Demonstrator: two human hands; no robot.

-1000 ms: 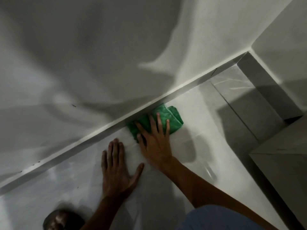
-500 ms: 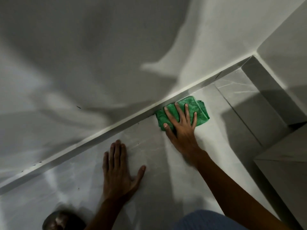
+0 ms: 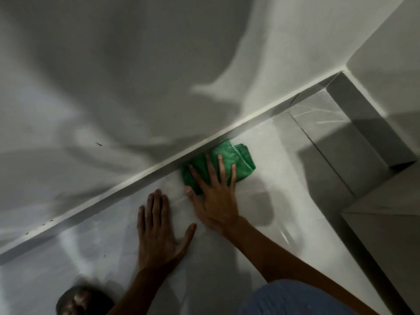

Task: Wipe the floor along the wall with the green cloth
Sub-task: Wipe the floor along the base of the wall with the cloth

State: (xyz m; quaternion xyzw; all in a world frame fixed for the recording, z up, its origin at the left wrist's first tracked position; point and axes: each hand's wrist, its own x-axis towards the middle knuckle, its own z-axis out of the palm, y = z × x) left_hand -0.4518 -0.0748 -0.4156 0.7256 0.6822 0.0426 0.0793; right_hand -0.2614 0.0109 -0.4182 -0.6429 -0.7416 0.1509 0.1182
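Left hand (image 3: 156,233): palm flat on the glossy grey floor (image 3: 268,196), fingers pointing to 12 o'clock and lying close together, thumb splayed toward 2 o'clock. It holds nothing.

Right hand (image 3: 216,201): at 2 o'clock from the left hand, just beside it. Palm down, fingers spread wide, pressing on the green cloth (image 3: 236,158).

Green cloth: folded, lying on the floor with its far edge against the skirting (image 3: 127,189) at the foot of the wall (image 3: 136,76). Its right portion projects beyond the fingertips toward 1 o'clock.

Corner of the skirting: at 2 o'clock from the cloth, well apart.
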